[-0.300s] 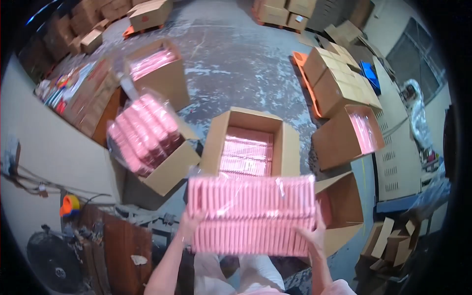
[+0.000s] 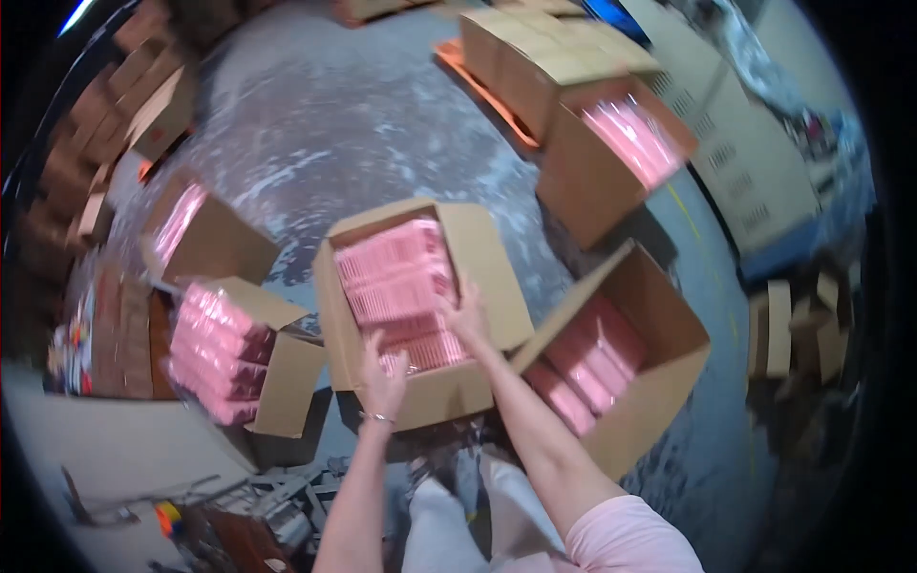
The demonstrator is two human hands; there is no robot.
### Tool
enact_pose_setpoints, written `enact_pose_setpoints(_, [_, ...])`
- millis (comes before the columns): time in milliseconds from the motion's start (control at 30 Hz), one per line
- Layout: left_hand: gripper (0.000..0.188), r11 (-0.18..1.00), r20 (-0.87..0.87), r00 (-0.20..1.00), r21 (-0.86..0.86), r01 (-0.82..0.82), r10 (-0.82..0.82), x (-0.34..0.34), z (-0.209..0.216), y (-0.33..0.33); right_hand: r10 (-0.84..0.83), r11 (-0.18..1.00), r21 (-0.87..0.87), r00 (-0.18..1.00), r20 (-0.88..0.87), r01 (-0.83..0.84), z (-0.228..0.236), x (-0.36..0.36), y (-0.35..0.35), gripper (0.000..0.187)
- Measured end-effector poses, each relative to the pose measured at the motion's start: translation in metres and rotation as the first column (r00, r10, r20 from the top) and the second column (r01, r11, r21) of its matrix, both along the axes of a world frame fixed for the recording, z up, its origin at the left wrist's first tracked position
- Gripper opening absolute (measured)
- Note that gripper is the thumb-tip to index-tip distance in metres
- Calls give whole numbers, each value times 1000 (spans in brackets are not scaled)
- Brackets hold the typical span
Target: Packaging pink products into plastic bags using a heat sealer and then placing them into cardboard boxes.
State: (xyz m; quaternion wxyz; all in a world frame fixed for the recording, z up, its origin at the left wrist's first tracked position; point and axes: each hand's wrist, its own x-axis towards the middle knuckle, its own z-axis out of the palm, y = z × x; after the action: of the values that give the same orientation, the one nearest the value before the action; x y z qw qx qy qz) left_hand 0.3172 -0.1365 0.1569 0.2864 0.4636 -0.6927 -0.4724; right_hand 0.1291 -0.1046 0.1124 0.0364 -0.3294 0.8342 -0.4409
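Note:
In the middle stands an open cardboard box point(image 2: 492, 272). Inside it lies a large clear-wrapped pack of pink, closely ribbed pieces point(image 2: 394, 272), with more pink rows point(image 2: 435, 350) showing at its near side. My left hand point(image 2: 384, 371) is over the box's near left part, close to the pack's near edge, fingers apart. My right hand point(image 2: 462, 315) reaches to the pack's near right corner, fingers spread against or just above it; contact is hard to tell. Neither hand is wrapped round the pack.
An open box with pink packs point(image 2: 592, 368) stands to the right. On the left, a box holds bulging pink packs point(image 2: 215, 353), with another box point(image 2: 224, 244) behind it. Farther right are a filled box point(image 2: 597, 181) and cartons on an orange pallet point(image 2: 487, 95).
The pink pack has gone from my two hands, held before my body, down into the middle box. My hands have moved forward and come off its sides. The view has turned.

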Motion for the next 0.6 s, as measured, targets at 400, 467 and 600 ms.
enact_pose_setpoints(400, [58, -100, 301, -290, 519, 849, -908, -239, -170, 252, -255, 835, 550, 895, 365, 14, -171, -61, 420, 76])
enact_pose_setpoints(467, [67, -189, 364, -608, 730, 657, -706, -255, -225, 263, -206, 676, 730, 924, 322, -103, -209, -41, 441, 83])
enact_pose_setpoints(600, [56, -90, 719, -425, 455, 886, -550, -196, -387, 263, 15, 360, 915, 982, 190, -182, -262, -14, 467, 63])
